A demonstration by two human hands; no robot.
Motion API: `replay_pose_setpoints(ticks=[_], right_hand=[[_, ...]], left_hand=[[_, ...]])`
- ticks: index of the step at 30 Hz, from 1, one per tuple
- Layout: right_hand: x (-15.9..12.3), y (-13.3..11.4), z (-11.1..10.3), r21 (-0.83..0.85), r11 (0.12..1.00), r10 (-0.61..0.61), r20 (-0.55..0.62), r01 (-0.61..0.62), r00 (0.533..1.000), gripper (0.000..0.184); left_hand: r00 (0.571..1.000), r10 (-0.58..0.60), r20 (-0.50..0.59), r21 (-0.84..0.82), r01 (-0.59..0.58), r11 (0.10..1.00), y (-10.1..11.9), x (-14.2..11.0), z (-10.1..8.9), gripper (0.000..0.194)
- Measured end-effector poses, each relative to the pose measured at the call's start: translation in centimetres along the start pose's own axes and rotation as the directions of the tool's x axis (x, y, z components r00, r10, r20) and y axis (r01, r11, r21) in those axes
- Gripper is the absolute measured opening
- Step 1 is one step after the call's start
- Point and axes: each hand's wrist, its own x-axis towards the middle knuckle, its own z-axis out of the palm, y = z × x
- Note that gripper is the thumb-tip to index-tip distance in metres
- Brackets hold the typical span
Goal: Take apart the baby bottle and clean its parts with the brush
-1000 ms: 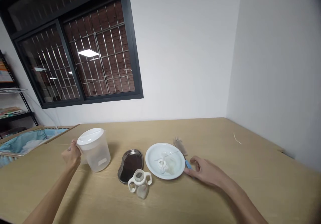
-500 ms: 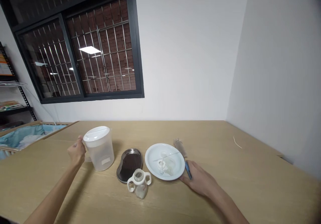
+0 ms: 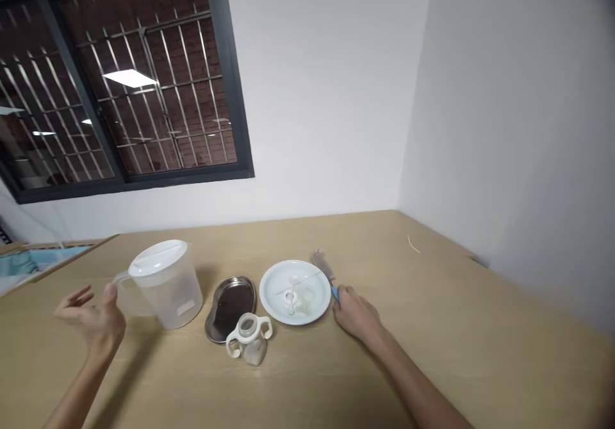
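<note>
My left hand (image 3: 91,317) hovers open with fingers spread, just left of the handle of a translucent plastic pitcher (image 3: 163,283) with a white lid; it holds nothing. My right hand (image 3: 354,314) lies on the wooden table (image 3: 461,326), fingers closed around the blue handle of a bottle brush (image 3: 324,269) beside a white plate (image 3: 276,282). The plate carries small clear and white bottle parts. A two-handled baby bottle (image 3: 250,346) without a cap stands in front of a kidney-shaped steel tray (image 3: 230,302).
A dark barred window (image 3: 120,77) fills the wall behind. White walls meet in a corner at the right. A box with blue lining (image 3: 29,266) sits at the far left. A thin pale strip (image 3: 412,244) lies near the right wall.
My left hand has let go of the pitcher's handle and pulled back, open. My right hand has closed on the brush's handle. The view has swung to the right.
</note>
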Motion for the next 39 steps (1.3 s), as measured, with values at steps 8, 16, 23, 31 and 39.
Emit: replay_pose_setpoints(ticks=[8,16,23,31,39], right_hand=[[0.8,0.1,0.3,0.066,0.991,0.121,-0.041,-0.118,0.992,0.043],[1.3,0.8,0.2,0.067,0.992,0.115,-0.091,-0.109,0.989,0.043],[1.9,1.9,-0.7,0.136,0.973,0.203,-0.143,-0.184,0.969,0.047],[2.0,2.1,-1.1,0.226,0.949,0.272,-0.227,-0.221,0.935,0.045],[1.6,2.0,-1.6,0.319,0.946,0.180,-0.373,-0.056,0.910,0.046]], left_hand=[[0.483,0.506,0.715,-0.351,-0.378,0.857,16.1,-3.3,3.6,0.023],[-0.407,0.592,0.695,-0.697,-0.584,0.416,23.8,-12.2,15.0,0.043],[-0.522,0.534,0.665,-0.734,-0.586,0.342,24.3,-16.0,17.7,0.052],[-0.543,0.550,0.635,-0.759,-0.572,0.311,24.7,-16.5,18.2,0.048],[-0.194,0.659,0.727,-0.680,-0.339,0.650,23.2,-12.5,16.9,0.046]])
